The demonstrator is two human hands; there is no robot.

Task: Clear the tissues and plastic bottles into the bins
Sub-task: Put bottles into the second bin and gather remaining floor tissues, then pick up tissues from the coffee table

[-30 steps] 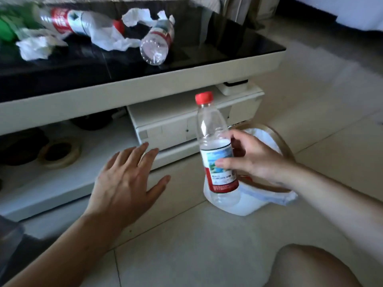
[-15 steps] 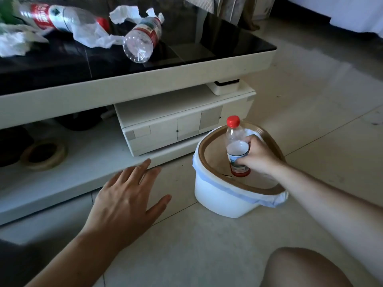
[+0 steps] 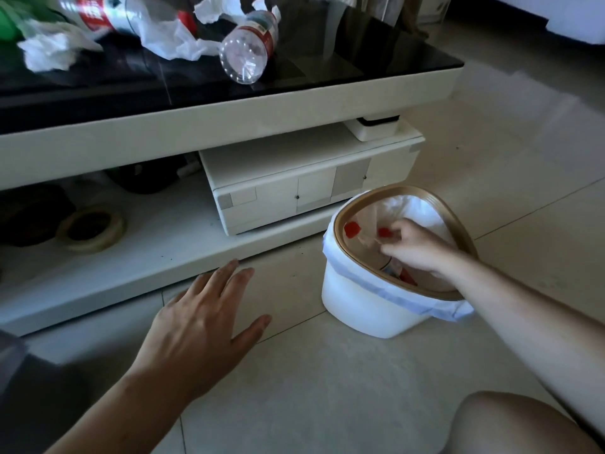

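Two bottles (image 3: 250, 49) lie on the table (image 3: 360, 93), the nearer's base pointing outward, beside two tissues (image 3: 49, 55); the right hand (image 3: 415, 247), fingers loosely curled, reaches into the bin (image 3: 360, 309), the left hand (image 3: 199, 332) spread open.

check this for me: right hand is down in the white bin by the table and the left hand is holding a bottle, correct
Not quite. In the head view the left hand holds nothing; it is open, fingers spread above the floor. The right hand is indeed down in the white bin by the table.
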